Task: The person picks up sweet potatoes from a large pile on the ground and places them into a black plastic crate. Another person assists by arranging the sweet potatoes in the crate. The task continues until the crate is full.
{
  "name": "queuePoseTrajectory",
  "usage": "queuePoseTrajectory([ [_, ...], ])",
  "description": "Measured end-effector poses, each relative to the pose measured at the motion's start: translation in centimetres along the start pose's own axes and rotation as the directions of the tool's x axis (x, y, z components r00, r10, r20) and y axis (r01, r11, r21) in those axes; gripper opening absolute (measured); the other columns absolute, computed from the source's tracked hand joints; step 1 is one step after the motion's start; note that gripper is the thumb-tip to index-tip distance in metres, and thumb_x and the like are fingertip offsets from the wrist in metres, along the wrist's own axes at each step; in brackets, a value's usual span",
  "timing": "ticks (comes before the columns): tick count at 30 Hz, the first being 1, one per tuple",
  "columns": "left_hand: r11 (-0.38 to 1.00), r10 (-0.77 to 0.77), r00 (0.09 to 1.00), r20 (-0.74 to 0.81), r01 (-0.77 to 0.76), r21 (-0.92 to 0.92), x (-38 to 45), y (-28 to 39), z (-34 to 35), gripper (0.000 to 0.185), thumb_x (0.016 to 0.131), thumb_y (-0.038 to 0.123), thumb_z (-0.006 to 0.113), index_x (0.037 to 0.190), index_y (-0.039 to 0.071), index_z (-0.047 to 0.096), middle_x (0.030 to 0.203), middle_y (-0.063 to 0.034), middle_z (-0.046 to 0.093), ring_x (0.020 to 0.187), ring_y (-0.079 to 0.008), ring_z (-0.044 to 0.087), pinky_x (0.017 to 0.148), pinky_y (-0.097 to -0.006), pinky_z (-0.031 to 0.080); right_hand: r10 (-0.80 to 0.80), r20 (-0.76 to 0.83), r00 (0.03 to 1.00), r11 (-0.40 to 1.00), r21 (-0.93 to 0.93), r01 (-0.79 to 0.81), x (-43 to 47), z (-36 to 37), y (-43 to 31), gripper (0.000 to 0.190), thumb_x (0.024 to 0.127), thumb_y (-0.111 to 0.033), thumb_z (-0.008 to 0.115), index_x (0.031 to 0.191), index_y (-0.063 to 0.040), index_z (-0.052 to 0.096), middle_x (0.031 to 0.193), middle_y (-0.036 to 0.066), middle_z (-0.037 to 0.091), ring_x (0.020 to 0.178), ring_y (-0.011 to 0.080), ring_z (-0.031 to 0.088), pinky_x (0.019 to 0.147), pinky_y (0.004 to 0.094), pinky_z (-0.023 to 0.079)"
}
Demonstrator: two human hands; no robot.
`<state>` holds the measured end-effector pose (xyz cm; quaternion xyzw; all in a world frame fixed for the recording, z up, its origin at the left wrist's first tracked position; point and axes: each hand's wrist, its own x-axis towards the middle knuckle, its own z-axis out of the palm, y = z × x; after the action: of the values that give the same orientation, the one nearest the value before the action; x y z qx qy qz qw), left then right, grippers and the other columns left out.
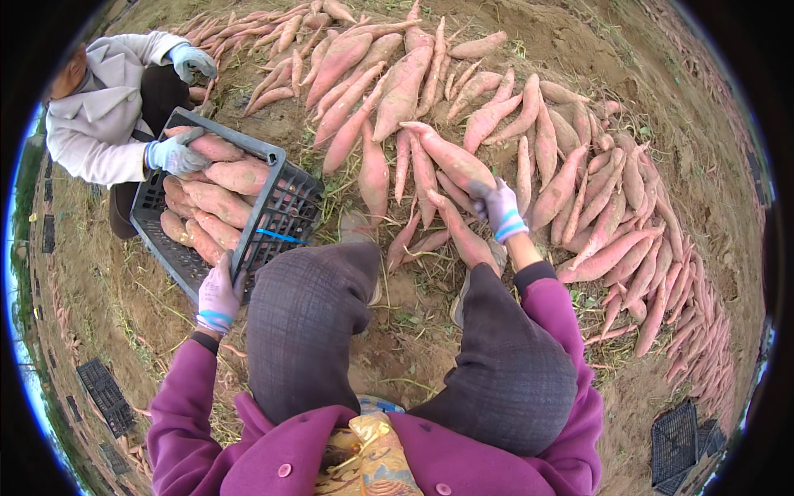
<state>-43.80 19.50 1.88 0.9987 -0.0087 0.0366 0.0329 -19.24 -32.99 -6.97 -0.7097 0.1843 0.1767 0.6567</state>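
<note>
My left hand (219,294), in a pale knit glove with a blue-striped cuff, grips the near rim of a black plastic crate (277,186). The crate is tilted and holds several large pink sweet potatoes (218,204). My right hand (499,209), gloved alike, closes on the near end of a long sweet potato (456,158) in front of me. Its fingertips are partly hidden behind the root. Just below that hand, another sweet potato (462,232) points toward my right knee.
A co-worker in a light coat crouches at left, one gloved hand (177,154) on the crate's sweet potatoes, the other glove (192,61) beyond it. A long curved row of sweet potatoes (595,198) lies on the soil. Black crates (105,397) (674,446) stand behind me on both sides.
</note>
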Motion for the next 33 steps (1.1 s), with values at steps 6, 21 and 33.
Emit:
queuePoseTrajectory([
  [6, 0.998, -0.045, 0.999, 0.000, 0.045, -0.039, 0.3, 1.0, -0.5, 0.053, 0.093, 0.020, 0.067, 0.135, -0.006, 0.048, 0.115, -0.0259, 0.065, 0.102, -0.0422, 0.064, 0.086, -0.0469, 0.053, 0.083, 0.233, 0.969, 0.904, 0.392, -0.172, -2.9, -0.9, 1.7, 0.031, 0.096, -0.032, 0.063, 0.096, -0.002, 0.065, 0.067, 0.007, 0.065, 0.046, 0.0124, 0.048, 0.044, 0.0258, 0.039],
  [21, 0.911, -0.081, 0.849, -0.522, -0.150, -0.384, 2.2, 11.0, -6.9, 0.067, 0.080, 0.030, 0.080, 0.136, 0.003, 0.052, 0.141, -0.0241, 0.051, 0.130, -0.0406, 0.050, 0.109, -0.0514, 0.041, 0.001, 0.489, 0.873, 0.922, -0.338, 0.188, -21.6, 7.1, -21.7, 0.041, 0.094, -0.034, 0.058, 0.102, 0.005, 0.065, 0.069, 0.013, 0.068, 0.042, 0.0156, 0.054, 0.039, 0.0279, 0.043],
  [33, 0.469, -0.419, 0.900, -0.118, 0.104, -0.877, -1.7, 10.1, -7.0, 0.074, 0.079, 0.026, 0.081, 0.141, 0.004, 0.047, 0.111, -0.0190, 0.065, 0.101, -0.0314, 0.065, 0.091, -0.0457, 0.050, -0.038, 0.476, 0.879, 0.952, -0.251, 0.177, -25.7, 14.1, -19.0, 0.041, 0.104, -0.035, 0.052, 0.114, 0.004, 0.061, 0.088, 0.011, 0.069, 0.065, 0.0139, 0.063, 0.056, 0.0253, 0.051],
])
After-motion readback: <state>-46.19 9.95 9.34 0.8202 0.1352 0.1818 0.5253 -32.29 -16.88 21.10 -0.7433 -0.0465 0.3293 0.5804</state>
